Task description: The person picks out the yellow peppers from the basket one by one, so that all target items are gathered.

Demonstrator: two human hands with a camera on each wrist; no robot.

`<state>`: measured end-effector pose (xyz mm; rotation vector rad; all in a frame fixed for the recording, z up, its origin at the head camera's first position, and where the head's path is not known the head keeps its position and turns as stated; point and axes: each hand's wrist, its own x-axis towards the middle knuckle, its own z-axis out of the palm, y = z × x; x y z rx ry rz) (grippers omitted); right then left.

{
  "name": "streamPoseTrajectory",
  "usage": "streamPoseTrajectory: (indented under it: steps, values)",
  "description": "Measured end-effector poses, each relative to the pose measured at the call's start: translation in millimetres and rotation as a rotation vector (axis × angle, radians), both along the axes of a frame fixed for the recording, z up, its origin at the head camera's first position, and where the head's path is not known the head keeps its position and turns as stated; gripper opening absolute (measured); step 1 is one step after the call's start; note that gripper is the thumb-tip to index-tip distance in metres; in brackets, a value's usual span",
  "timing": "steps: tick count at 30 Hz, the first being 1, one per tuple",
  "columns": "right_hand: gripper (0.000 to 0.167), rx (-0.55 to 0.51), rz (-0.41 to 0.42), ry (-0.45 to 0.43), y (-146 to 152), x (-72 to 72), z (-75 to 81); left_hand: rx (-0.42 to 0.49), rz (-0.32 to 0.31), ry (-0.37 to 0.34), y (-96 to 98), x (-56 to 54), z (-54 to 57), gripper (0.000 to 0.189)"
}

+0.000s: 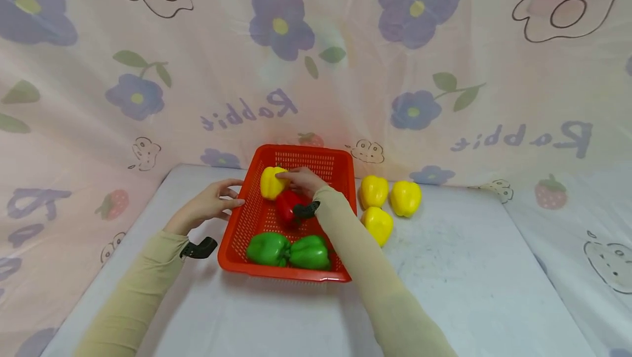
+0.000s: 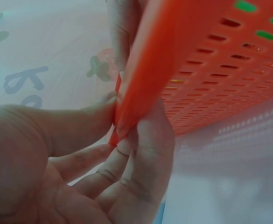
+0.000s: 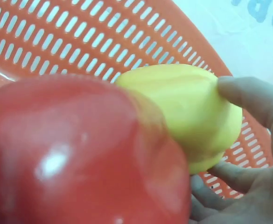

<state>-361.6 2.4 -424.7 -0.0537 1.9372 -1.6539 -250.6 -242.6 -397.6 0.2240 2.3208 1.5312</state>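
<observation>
A red plastic basket [image 1: 296,275] with slotted walls stands on the white table. My left hand [image 1: 204,203] is at its left side; the left wrist view shows thumb and fingers pinching the basket's rim [image 2: 143,79]. Inside the basket, my right hand [image 1: 307,180] holds a yellow bell pepper [image 1: 269,184] near the back left, thumb on one side and fingers beneath in the right wrist view. Beside it lies a red bell pepper [image 1: 285,206], large in front of the yellow one in the right wrist view. Two green bell peppers [image 1: 268,249] lie along the basket's front.
Three more yellow bell peppers [image 1: 406,199] sit on the white table [image 1: 459,258], close to the basket's right side. Behind the table hangs a pale curtain [image 1: 336,99] printed with flowers and rabbits. My right forearm crosses over the basket's right rim.
</observation>
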Motion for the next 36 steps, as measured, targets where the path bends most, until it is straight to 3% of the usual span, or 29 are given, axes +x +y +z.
streamPoseTrajectory:
  steps: [11, 17, 27, 36]
  values:
    - [0.064, 0.002, 0.026, 0.075, 0.1, 3.5, 7.3, 0.009, 0.001, -0.013, 0.1, 0.0, 0.0, 0.064]
    - [0.066, -0.061, -0.014, 0.067, 4.3, 5.2, 12.3, 0.016, -0.005, -0.009, 2.5, 1.5, -0.7, 0.064]
    - [0.071, -0.072, -0.063, 0.076, 17.0, 2.2, 25.6, 0.044, -0.014, -0.006, 3.1, 3.8, 3.0, 0.065]
    - [0.054, -0.102, -0.056, 0.112, 31.7, 2.4, 47.2, 0.051, -0.006, -0.001, 0.6, 4.1, 3.1, 0.061]
